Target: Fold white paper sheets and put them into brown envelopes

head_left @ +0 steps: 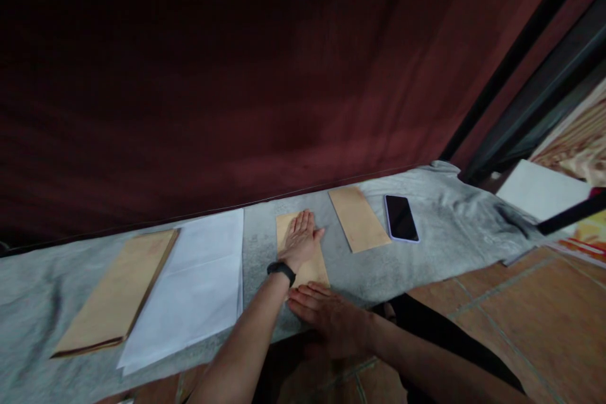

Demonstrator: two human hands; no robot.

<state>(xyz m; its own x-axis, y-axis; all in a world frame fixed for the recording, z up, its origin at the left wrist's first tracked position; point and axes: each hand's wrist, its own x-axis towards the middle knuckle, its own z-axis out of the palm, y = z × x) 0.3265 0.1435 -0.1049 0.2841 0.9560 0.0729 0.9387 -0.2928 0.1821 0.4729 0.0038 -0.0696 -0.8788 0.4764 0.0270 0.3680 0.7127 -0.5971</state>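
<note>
A brown paper envelope [312, 268] lies on the grey cloth in front of me. My left hand [302, 240], with a black band at the wrist, rests flat on its upper part, fingers stretched out. Across the envelope's near edge lies my right hand [326, 312], its fingers straight and pointing left. Both palms face down, and neither hand grips anything. A second brown envelope [358, 218] lies flat just to the right. Beyond it is a phone [401, 219] with a dark screen and a pale purple case.
White paper sheets [194, 284] lie to the left, next to a stack of larger brown envelopes [118, 290]. A grey cloth [454, 227] covers the long surface. A dark red curtain [284, 76] hangs behind, with black poles at right. The tiled floor [534, 322] shows below.
</note>
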